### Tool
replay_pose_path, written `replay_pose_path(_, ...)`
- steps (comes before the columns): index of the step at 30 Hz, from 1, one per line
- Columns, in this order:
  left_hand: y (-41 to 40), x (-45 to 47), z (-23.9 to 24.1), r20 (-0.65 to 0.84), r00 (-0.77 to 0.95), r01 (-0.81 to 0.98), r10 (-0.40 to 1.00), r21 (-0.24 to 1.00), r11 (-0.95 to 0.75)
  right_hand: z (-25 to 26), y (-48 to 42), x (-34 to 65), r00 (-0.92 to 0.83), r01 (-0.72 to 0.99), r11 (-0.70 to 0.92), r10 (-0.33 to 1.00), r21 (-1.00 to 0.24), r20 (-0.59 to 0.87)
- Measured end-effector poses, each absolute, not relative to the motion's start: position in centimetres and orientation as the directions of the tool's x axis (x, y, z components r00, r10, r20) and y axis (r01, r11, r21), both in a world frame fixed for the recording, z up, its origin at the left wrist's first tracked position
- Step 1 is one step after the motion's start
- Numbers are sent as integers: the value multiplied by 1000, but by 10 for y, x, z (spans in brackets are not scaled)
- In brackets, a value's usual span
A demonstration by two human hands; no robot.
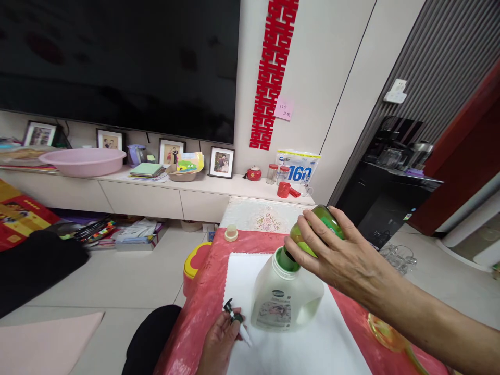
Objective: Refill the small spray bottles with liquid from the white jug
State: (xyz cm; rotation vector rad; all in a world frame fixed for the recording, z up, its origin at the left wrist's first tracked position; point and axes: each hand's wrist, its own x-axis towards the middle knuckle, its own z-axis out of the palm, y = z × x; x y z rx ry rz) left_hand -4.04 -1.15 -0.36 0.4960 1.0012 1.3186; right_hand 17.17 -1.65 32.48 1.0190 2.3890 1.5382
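- red cloth (207, 297) over the table; white sheet (242, 273) on it, beneath both grips.
- right hand (344, 255): wrapped round the green bottle (328, 221), which is tipped neck down at the open mouth of the white jug (269, 297), just below the grip. depth of entry unclear, fingers in front.
- left hand (219, 338): pinching the pump (233, 312), white tube downward, beside the jug's base.
- technique (judgement): centre the bottle neck in the jug's mouth; tilt gradually so air can enter and liquid does not gulp. neither hand steadies the jug, so bear the bottle's weight from above, off the rim. drips from the pump tube best caught on the sheet.
- left of and beyond the right grip: pale cap (231, 233) on the cloth.
- farthest out: cabinet (207, 198), television (117, 57) above.
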Motion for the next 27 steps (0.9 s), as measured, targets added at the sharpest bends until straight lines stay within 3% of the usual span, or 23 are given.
replay_pose_path(17, -13, -40, 3, -319, -67, -566, 945, 792, 228, 326, -15, 173, -775, 414, 227, 596, 882, 210)
replay_pose_path(27, -13, -39, 5, -333, -71, -586, 940, 777, 231, 324, -16, 173, -758, 485, 290, 610, 825, 231)
